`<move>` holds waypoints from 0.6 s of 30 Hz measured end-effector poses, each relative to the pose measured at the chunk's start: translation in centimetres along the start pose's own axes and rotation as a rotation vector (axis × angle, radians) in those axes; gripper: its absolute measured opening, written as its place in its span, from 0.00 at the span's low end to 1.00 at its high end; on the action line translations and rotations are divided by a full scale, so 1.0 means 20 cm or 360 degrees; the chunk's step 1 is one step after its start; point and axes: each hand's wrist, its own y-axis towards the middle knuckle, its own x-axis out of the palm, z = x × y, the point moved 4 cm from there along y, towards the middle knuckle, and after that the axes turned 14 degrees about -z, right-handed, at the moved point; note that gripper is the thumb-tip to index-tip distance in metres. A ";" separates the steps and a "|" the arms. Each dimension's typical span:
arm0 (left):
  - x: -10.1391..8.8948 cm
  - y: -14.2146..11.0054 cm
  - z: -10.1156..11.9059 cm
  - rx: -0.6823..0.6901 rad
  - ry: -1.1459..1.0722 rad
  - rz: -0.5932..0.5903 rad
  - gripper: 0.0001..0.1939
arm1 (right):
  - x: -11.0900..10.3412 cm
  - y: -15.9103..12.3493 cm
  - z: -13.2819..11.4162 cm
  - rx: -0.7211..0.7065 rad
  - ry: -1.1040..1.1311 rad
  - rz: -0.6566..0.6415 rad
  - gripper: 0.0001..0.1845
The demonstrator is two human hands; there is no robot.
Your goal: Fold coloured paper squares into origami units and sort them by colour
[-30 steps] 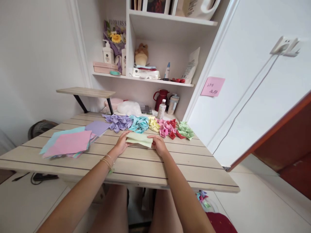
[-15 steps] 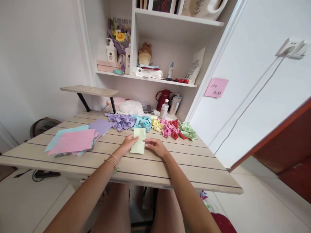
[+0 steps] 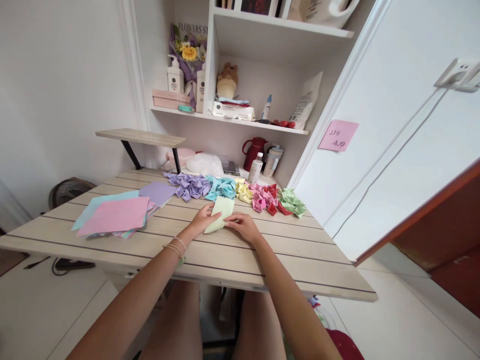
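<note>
A pale green sheet of folding paper (image 3: 222, 212), folded into a narrow shape, is held tilted just above the table. My left hand (image 3: 203, 220) grips its left side, thumb across the front. At its lower right edge my right hand (image 3: 243, 225) pinches the paper between thumb and fingers. Beyond the hands lie folded paper pieces in colour groups: purple (image 3: 191, 187), blue (image 3: 221, 188), yellow (image 3: 243, 191), pink and red (image 3: 262, 197), and green (image 3: 293, 202). Flat coloured sheets, a pink one (image 3: 114, 215) on top, are stacked to the left.
The slatted wooden table (image 3: 300, 252) fills the middle. A small raised shelf (image 3: 140, 136) stands at its back left. Behind the paper pieces are a clear bottle (image 3: 255, 169), a red jug (image 3: 254, 153) and a tumbler (image 3: 273, 161). A pink note (image 3: 338, 135) sticks to the wall.
The green paper has turned from upright to slanting, its top now leaning right. My left hand has shifted slightly with it, and both hands stay on the paper. The camera view has shifted a little.
</note>
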 end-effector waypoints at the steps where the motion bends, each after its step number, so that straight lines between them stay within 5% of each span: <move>1: 0.00 0.00 0.00 -0.0010 -0.0012 -0.0009 0.30 | -0.01 0.00 0.01 0.0016 0.0000 0.0085 0.13; 11: 0.06 -0.02 0.01 -0.0067 0.0130 -0.0358 0.32 | -0.07 -0.01 0.10 0.0041 0.0232 0.0451 0.11; 18: 0.09 -0.05 0.03 0.0094 0.0238 -0.0475 0.52 | -0.06 0.00 0.07 0.0039 -0.0024 0.0356 0.05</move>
